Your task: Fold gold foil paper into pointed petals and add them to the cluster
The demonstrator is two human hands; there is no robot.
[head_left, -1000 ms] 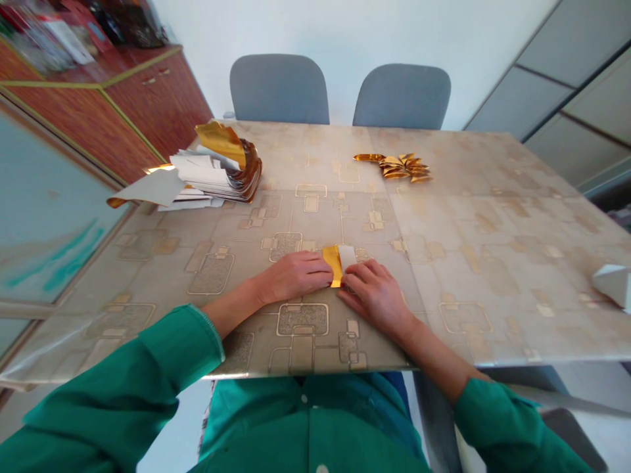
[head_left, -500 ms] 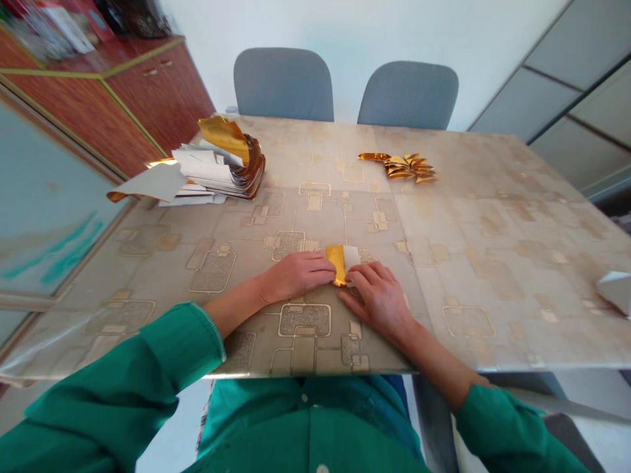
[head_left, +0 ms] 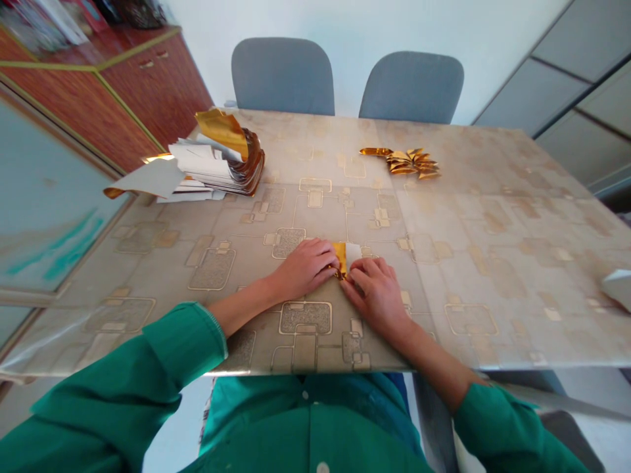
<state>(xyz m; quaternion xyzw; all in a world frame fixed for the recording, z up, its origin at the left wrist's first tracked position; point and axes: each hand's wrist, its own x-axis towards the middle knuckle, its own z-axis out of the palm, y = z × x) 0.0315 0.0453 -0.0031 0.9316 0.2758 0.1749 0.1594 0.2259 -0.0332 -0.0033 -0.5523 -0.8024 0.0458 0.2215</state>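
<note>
A small piece of gold foil paper, gold on one face and white on the other, lies on the table between my hands. My left hand grips its left side, fingers curled and covering that edge. At the lower right, my right hand pinches the near edge between thumb and fingers. The near edge of the paper looks crumpled or folded up. Part of the white side shows at the upper right, uncovered by my fingers.
A stack of gold and white paper sheets stands at the back left. Several folded gold pieces lie at the back right. A patterned cloth covers the table. Two grey chairs stand beyond it, and a white object sits at the right edge.
My left hand has shifted slightly up and right, covering more of the gold side. The right thumb has closed in toward the near edge, which now looks folded up more.
</note>
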